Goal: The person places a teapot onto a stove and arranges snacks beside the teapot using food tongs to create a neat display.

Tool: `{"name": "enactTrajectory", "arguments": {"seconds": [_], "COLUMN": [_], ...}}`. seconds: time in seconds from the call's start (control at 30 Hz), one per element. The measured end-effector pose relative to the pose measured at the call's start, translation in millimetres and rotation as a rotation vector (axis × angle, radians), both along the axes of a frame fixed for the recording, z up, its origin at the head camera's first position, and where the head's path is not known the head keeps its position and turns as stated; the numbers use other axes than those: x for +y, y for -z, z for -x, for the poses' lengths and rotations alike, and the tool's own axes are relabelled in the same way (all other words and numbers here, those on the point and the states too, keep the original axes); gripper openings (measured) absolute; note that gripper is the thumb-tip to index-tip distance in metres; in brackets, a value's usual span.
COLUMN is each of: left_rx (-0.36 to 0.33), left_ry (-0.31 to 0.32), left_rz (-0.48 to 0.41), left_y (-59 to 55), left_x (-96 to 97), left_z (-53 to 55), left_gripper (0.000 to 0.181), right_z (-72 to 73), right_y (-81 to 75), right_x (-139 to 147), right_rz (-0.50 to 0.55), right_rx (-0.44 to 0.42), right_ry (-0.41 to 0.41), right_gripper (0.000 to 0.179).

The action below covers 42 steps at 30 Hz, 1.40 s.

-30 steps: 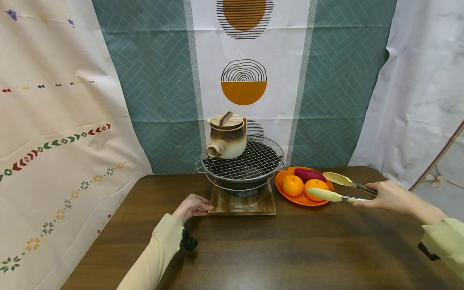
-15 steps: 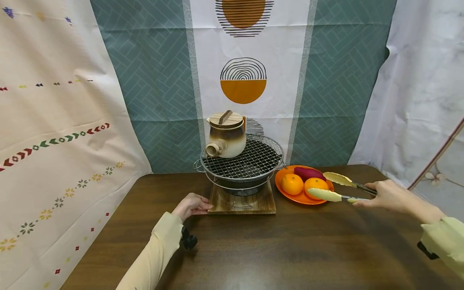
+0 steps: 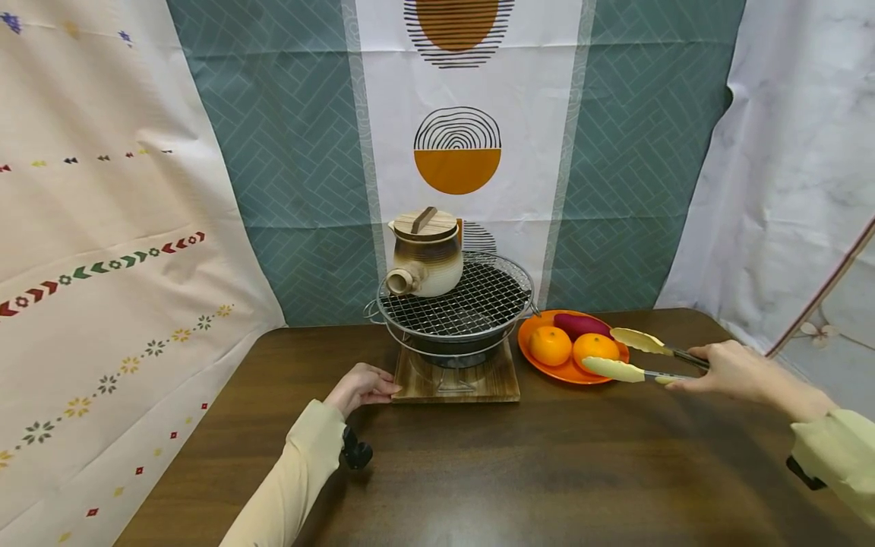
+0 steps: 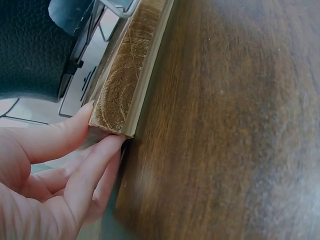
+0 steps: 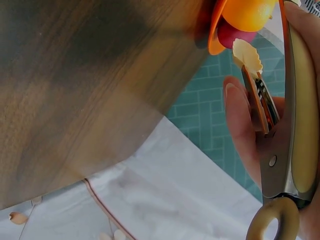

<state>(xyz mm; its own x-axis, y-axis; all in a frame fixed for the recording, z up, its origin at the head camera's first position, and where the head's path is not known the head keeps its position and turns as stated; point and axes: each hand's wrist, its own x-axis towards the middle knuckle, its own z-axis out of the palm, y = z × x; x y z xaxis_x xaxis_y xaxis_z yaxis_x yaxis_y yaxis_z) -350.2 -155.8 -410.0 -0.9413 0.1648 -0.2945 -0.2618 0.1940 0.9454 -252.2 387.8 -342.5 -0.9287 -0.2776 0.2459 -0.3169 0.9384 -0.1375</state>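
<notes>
In the head view my left hand [image 3: 364, 386] pinches the near left corner of a square wooden board [image 3: 488, 391]. The left wrist view shows the thumb on its upper edge and fingers against its lower side. On the board stands a round grill [image 3: 472, 323] with a wire mesh top. A clay pot [image 3: 437, 270] with a wooden lid sits on the mesh. My right hand [image 3: 741, 374] grips metal tongs [image 3: 663, 376] with cream tips, spread apart beside the right-hand orange [image 3: 593, 348]. That orange, another orange [image 3: 550, 346] and a purple sweet potato [image 3: 581, 325] lie on an orange plate [image 3: 566, 374].
The brown table [image 3: 451, 471] runs toward me in front of the board. A patterned cloth [image 3: 137, 266] hangs along the left, a green and white curtain [image 3: 301, 190] behind, and a marbled cloth [image 3: 807, 190] on the right.
The head view has shifted slightly, so things sit a little higher in it. Both hands keep their holds and stay almost in place.
</notes>
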Motion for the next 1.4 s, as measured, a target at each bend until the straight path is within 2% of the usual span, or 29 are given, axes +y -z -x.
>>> {"name": "enactTrajectory", "arguments": {"seconds": [0.2,1.1,1.27,1.3,1.4], "left_rx": [0.017,0.023,0.030,0.045,0.046], "left_ry": [0.004,-0.018,-0.002,0.028,0.043], "left_rz": [-0.013,0.008,0.016,-0.012,-0.016], "left_y": [2.5,-1.2,5.9,16.2,19.5], "left_x": [0.2,0.7,-1.9,-6.1,-7.4], "left_z": [0.6,-2.8,4.2,12.3,15.1], "left_gripper": [0.037,0.037,0.037,0.036,0.036], "right_z": [-1.3,2.0,3.1,3.4,3.5], "right_y": [3.4,13.0,12.9,13.1,13.5], "right_x": [-3,-9,-10,-10,-10], "right_rz": [0.007,-0.024,-0.019,-0.021,-0.024], "right_rx": [-0.014,0.001,-0.005,-0.005,-0.009], "right_ry": [0.038,0.041,0.030,0.030,0.027], "right_gripper": [0.045,0.043,0.040,0.039,0.038]}}
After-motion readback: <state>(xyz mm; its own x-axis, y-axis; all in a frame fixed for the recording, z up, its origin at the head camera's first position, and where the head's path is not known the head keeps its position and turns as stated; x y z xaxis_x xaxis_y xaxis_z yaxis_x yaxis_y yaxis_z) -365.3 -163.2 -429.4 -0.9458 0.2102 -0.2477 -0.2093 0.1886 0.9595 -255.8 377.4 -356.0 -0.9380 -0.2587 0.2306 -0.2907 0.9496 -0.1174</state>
